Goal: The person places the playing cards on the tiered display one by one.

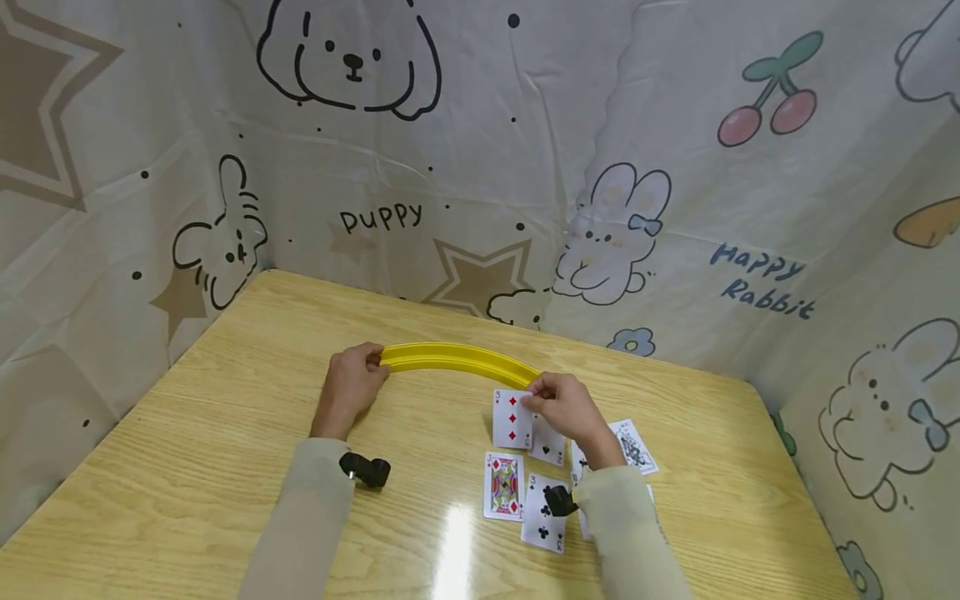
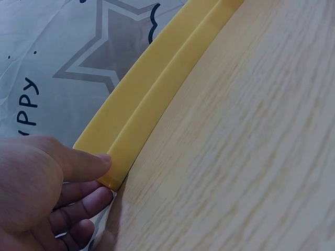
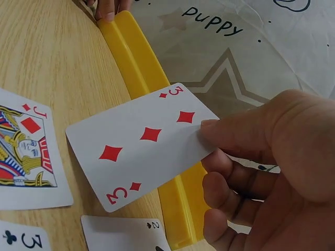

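Head view gives me the three of diamonds face toward me, raised at the near side of the curved yellow rack, close to the rack's right end. Whether the card's lower edge touches anything, I cannot tell. The right hand, at three o'clock from the card, pinches its upper corner; in the right wrist view I see the thumb across the card's face and the other fingers curled behind and below.

The rack arcs from the card toward ten o'clock, a groove running along its length. At its far left end the left hand grips it, thumb on top, fingers bent in around the end.

Around the raised card, I find the two of spades at four o'clock, partly covered by it from my angle, the jack of diamonds at six, and the three of clubs at five. A card with a black-and-white figure lies toward four o'clock, beyond the right wrist; more cards there are mostly hidden.

All this sits on a wood-grain table, with printed fabric rising behind at twelve.
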`<action>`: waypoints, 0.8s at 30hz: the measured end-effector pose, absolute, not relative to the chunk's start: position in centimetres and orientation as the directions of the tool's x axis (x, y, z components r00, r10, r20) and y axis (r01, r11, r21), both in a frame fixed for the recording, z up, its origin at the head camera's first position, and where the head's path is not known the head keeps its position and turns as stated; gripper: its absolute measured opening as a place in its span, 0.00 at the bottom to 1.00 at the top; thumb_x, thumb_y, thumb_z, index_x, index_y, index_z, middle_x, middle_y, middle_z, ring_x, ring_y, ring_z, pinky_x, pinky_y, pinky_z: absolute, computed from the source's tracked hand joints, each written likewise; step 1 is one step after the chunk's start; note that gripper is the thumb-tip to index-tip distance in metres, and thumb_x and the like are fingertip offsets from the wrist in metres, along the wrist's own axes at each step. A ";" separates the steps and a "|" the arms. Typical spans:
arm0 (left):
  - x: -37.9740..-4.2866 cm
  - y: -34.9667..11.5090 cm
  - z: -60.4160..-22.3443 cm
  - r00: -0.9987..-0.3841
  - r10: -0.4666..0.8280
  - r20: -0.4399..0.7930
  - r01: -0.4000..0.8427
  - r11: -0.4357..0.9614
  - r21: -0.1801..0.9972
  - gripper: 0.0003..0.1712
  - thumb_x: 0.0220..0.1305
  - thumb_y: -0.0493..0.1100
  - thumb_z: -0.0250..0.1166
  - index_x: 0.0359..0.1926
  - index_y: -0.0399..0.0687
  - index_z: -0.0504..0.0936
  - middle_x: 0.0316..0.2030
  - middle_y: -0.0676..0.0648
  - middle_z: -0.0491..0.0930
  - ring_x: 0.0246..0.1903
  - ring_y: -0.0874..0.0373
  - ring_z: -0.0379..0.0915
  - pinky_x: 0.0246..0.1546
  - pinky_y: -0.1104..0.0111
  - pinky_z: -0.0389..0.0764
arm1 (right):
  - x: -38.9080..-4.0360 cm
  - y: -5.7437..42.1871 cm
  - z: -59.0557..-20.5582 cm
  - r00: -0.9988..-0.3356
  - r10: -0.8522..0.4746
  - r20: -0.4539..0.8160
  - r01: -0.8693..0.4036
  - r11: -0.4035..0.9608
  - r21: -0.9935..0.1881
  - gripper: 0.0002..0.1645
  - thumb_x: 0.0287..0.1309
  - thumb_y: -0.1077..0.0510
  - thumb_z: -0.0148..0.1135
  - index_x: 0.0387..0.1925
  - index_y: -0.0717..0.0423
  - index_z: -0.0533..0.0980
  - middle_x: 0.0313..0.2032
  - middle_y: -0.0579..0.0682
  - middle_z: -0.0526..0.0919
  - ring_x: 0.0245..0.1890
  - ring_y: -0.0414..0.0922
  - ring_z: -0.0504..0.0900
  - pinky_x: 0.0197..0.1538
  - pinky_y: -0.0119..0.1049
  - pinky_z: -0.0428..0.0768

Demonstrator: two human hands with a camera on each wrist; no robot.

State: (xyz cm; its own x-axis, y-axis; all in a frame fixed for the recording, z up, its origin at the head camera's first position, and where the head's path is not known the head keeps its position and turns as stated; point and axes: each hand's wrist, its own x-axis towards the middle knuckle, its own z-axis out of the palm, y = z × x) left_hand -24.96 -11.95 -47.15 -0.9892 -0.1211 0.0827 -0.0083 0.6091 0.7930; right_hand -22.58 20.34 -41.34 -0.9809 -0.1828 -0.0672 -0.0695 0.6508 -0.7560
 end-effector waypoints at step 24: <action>-24.8 -11.9 -47.1 -0.989 -0.128 0.078 -0.015 0.602 0.798 0.23 0.67 0.36 0.67 0.61 0.35 0.78 0.47 0.37 0.82 0.44 0.48 0.79 0.46 0.57 0.81 | -24.2 19.0 -40.9 -0.985 -0.172 -0.003 -0.104 0.612 -0.784 0.04 0.64 0.59 0.67 0.34 0.54 0.83 0.31 0.49 0.81 0.34 0.48 0.73 0.37 0.40 0.73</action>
State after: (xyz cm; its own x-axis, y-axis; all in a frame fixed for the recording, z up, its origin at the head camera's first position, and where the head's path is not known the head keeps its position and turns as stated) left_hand -24.84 -11.93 -47.12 -0.9887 -0.1280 0.0782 -0.0148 0.6022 0.7982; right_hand -24.23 19.01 -40.87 -0.9852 -0.1716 -0.0031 -0.1042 0.6122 -0.7838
